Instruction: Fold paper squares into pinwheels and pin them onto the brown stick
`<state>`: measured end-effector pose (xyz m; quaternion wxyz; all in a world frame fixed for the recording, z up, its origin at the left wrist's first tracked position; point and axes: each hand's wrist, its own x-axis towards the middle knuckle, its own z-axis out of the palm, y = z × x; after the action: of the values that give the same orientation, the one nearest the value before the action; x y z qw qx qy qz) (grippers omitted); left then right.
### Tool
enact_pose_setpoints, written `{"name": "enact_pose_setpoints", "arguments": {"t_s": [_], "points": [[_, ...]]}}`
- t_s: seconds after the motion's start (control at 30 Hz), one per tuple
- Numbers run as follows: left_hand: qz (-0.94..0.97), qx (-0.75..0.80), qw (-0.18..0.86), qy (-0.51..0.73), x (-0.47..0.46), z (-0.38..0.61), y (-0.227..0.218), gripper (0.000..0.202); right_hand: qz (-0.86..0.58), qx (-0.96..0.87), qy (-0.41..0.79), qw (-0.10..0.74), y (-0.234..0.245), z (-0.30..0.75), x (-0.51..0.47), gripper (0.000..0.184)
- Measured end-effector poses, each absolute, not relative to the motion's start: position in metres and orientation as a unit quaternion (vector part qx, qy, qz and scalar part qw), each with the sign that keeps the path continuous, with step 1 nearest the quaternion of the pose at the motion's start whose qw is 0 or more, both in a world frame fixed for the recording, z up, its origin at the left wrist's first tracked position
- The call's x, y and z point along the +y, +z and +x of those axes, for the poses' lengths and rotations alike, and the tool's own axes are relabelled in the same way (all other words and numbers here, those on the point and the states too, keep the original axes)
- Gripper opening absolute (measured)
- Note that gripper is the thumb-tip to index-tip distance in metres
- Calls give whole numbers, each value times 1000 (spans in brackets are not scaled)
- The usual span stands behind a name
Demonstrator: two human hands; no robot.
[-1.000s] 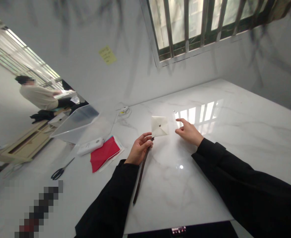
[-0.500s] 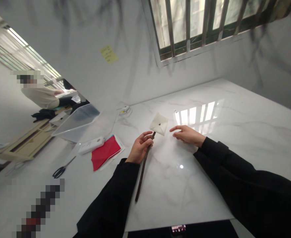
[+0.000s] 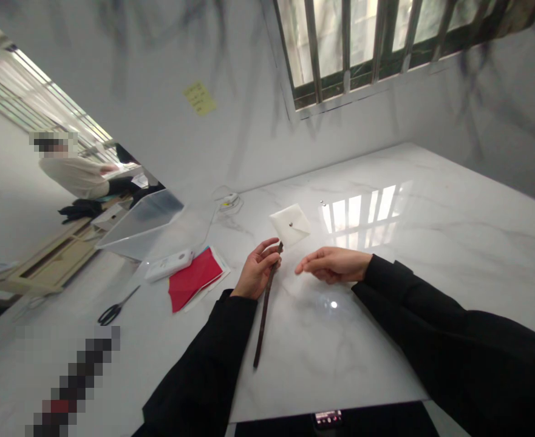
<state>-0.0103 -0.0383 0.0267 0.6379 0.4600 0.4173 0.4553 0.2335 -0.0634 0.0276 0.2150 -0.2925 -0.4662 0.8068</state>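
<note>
My left hand [image 3: 257, 270] is closed around a thin dark brown stick [image 3: 263, 328] near its upper end, with thumb and fingers pinching it. At the stick's top is a white folded-paper pinwheel [image 3: 298, 232] with a small silver pin [image 3: 291, 224] at its centre. Where the stick passes behind the paper is hidden. My right hand [image 3: 333, 264] hovers over the table to the right, below the pinwheel and apart from it. Its index finger points left, the other fingers are loosely bent, and nothing shows in it.
Red and white sheets [image 3: 195, 279] lie left of my left hand, beside a white device [image 3: 169, 266]. Black scissors [image 3: 112, 312] rest farther left. A clear plastic bin [image 3: 139, 224], a coiled cable [image 3: 229, 203] and small silver beads [image 3: 322, 203] are farther back. A person [image 3: 73, 170] sits at far left.
The pinwheel has turned on its pin. My right hand has moved down and left, its fingers more bent. My left hand stays on the stick, whose lower end has shifted slightly right.
</note>
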Motion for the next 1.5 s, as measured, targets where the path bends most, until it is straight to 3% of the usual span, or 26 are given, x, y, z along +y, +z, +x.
{"name": "enact_pose_setpoints", "arguments": {"t_s": [0.07, 0.13, 0.27, 0.33, 0.47, 0.53, 0.6, 0.7, 0.77, 0.83, 0.9, 1.03, 1.1, 1.23, 1.3, 1.43, 1.5], "points": [[455, 422, 638, 456, -39, -10, 27, 60, -394, -384, 752, 362, 23, 233, -55, 34], [449, 427, 636, 459, -39, -9, 27, 62, -475, -331, 674, 458, 21, 235, -48, 43], [455, 428, 634, 456, -39, -9, 27, 63, -553, -317, 567, 522, 27, 239, -47, 72], [463, 426, 632, 454, -38, -9, 27, 61, -499, -378, 630, 460, 34, 242, -54, 75], [475, 418, 628, 453, -38, -8, 25, 56, -211, -551, 804, 75, 48, 245, -70, 64], [477, 414, 627, 456, -37, -8, 25, 56, -167, -569, 805, -11, 48, 246, -72, 61], [477, 412, 628, 457, -36, -8, 24, 56, -237, -546, 799, 86, 41, 245, -68, 54], [473, 412, 632, 456, -35, -8, 22, 56, -398, -441, 733, 331, 27, 243, -54, 46], [468, 410, 632, 462, -34, -9, 21, 57, -486, -381, 654, 437, 21, 243, -46, 55], [468, 406, 632, 465, -34, -9, 20, 56, -541, -365, 576, 492, 20, 243, -44, 71], [470, 405, 632, 464, -33, -8, 20, 55, -538, -406, 574, 465, 23, 242, -47, 78], [471, 408, 631, 462, -34, -8, 22, 54, -352, -556, 740, 138, 27, 237, -60, 53], [474, 408, 631, 459, -35, -8, 23, 54, -305, -566, 762, 83, 26, 235, -62, 45], [473, 409, 634, 456, -34, -8, 23, 56, -431, -491, 699, 291, 22, 235, -55, 35], [472, 407, 635, 457, -34, -8, 22, 57, -507, -454, 630, 374, 20, 237, -49, 45], [480, 402, 634, 454, -32, -9, 20, 54, -580, -446, 523, 438, 20, 241, -44, 76], [487, 401, 631, 452, -32, -10, 19, 53, -550, -493, 541, 401, 21, 242, -46, 73]]}}
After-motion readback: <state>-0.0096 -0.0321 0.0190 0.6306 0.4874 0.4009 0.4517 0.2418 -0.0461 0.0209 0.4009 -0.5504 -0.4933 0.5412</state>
